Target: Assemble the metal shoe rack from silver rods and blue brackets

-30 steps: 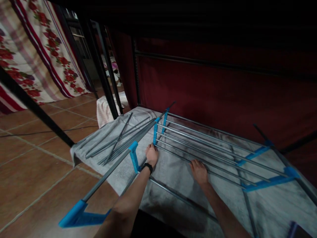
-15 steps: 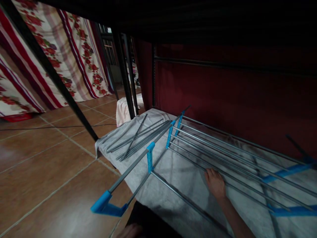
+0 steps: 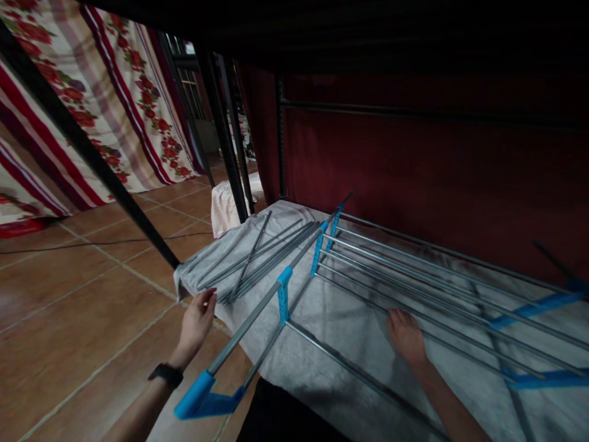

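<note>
Here two hands show. The left hand (image 3: 197, 320), a black watch (image 3: 165, 373) on its wrist, hangs with fingers loosely spread and holds nothing; its fingertips are just beside the near ends of the loose rods (image 3: 248, 263) at the corner of the grey cloth (image 3: 331, 362). The right hand (image 3: 407, 336) lies flat, fingers together, pressed on the cloth, its fingertips touching the nearest rail of the rack (image 3: 414, 276).

The rack lies on its side across the cloth: about six parallel steel rails run to the right, and one long side rod slopes down toward the camera. Six blue plastic connectors can be counted: one foot-shaped piece (image 3: 202, 400) at the near end, one upright piece (image 3: 284, 293) midway along the side rod, two (image 3: 317, 253) at the rails' left ends, and two at the far right, partly cut by the edge. The loose rods number roughly eight; they overlap, so an exact count cannot be made.

Between the left hand and the rails stands the sloping side rod. Around lie a tiled floor (image 3: 69, 307), a flowered curtain (image 3: 92, 92), black frame posts (image 3: 225, 141) and a dark red drape (image 3: 414, 172).
</note>
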Motion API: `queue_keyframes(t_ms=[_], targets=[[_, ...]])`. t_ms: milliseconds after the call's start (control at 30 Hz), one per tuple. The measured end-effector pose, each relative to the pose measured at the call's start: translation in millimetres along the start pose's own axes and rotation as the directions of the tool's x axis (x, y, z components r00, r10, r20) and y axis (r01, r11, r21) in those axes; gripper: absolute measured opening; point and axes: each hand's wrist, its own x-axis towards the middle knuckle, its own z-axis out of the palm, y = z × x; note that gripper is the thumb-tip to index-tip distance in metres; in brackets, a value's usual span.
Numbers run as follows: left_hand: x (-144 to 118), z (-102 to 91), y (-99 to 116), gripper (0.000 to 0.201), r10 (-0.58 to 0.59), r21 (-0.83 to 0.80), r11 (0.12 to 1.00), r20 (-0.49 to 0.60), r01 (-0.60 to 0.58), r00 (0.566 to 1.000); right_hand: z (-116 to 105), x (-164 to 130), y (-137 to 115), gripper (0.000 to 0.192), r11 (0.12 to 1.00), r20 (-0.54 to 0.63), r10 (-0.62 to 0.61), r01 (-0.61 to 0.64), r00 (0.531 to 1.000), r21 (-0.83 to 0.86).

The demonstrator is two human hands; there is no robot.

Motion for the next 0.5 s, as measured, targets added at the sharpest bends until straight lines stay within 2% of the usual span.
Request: queue_keyframes(t_ms=[100, 167, 267, 367, 500], targets=[[42.3, 23.8, 16.0, 0.054, 0.008, 0.088, 0.996, 0.107, -0.018, 0.994, -2.2, 0.9, -2.5, 0.023, 1.000, 0.019, 0.008, -0.008, 1.000, -0.025], [53.8, 39.5, 19.8, 0.049, -0.009, 0.202, 0.979, 0.172, -0.027, 0.985, -4.4, 2.2, -4.9, 0.024, 0.999, 0.023, 0.028, -0.027, 0.999, -0.030], [57.6, 55.7, 18.4, 0.037, 0.023, 0.359, 0.926, 0.255, -0.116, 0.967, -7.8, 4.8, -8.7, 0.024, 0.998, 0.023, 0.054, -0.054, 0.998, -0.020], [60.4, 60.3, 16.0, 0.032, 0.038, 0.416, 0.898, 0.248, -0.142, 0.968, -11.1, 7.3, -11.8, 0.023, 0.998, 0.025, 0.066, -0.066, 0.998, -0.011], [67.3, 53.1, 17.1, 0.025, -0.088, 0.341, 0.940, 0.215, 0.009, 0.973, -15.5, 9.9, -14.6, 0.023, 0.996, 0.038, 0.089, -0.089, 0.995, -0.013]])
